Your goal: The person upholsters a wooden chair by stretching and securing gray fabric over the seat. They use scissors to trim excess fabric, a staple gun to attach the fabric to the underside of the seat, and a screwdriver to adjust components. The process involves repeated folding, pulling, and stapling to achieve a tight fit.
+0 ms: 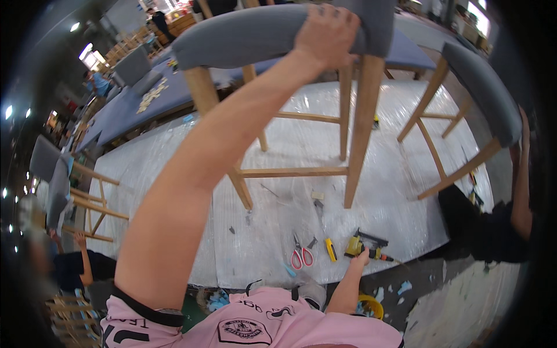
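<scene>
A wooden chair with a grey padded seat (243, 35) stands on the plastic-covered table (162, 174). Its pale legs (362, 127) rest on the wrap. My left hand (328, 35) is stretched far up and grips the seat's near edge. Low at the table's front edge, my right hand (358, 259) has its fingertips against a yellow power nailer (362, 245), and the tool is not enclosed by the fingers. A yellow utility knife (330, 249) and red-handled scissors (301, 256) lie just left of that hand.
A second grey-seated chair (481, 93) tilts at the right, held by another person's arm (521, 185). More chairs (64, 185) and a person in dark clothes (81, 267) are at the left. A blue-topped table (122, 110) lies beyond. A yellow bucket (371, 304) sits below.
</scene>
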`<action>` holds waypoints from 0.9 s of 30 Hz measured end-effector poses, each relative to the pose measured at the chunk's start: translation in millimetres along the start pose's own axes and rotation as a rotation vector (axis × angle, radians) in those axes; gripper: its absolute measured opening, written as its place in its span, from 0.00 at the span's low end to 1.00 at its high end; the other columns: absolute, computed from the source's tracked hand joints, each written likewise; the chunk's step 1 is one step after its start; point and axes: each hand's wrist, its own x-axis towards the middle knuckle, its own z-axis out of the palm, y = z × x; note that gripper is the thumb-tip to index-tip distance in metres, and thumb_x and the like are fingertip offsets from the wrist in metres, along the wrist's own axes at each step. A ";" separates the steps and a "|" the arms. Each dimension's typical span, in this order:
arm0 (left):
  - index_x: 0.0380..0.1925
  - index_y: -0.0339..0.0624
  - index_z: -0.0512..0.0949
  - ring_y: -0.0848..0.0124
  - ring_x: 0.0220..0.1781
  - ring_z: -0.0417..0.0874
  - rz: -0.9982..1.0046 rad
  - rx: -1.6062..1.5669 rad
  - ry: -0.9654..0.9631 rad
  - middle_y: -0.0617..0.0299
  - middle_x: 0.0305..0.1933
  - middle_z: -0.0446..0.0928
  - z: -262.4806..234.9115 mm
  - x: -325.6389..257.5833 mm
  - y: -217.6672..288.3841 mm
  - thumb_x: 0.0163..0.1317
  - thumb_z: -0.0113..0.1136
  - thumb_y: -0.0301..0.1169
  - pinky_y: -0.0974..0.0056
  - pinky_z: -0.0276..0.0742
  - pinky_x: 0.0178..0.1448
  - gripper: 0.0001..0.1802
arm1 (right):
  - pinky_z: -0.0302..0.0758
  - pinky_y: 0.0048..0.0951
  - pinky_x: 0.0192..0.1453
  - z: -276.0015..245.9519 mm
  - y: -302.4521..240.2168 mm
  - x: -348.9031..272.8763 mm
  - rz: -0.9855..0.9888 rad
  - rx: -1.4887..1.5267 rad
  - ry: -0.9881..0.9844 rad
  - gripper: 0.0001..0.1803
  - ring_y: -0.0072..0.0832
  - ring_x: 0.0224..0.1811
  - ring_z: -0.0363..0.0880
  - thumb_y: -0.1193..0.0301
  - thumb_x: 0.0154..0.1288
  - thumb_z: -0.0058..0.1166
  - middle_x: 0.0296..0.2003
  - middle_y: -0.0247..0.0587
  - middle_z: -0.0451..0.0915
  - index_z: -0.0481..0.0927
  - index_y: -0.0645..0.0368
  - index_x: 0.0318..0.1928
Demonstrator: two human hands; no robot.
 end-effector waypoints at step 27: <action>0.50 0.38 0.75 0.51 0.53 0.79 -0.029 -0.255 0.005 0.50 0.48 0.77 -23.2 -15.1 6.5 0.49 0.73 0.48 0.47 0.73 0.57 0.34 | 0.71 0.49 0.74 129.4 -176.0 -302.6 -0.497 0.624 -1.031 0.30 0.41 0.69 0.73 0.79 0.65 0.58 0.64 0.48 0.75 0.68 0.46 0.66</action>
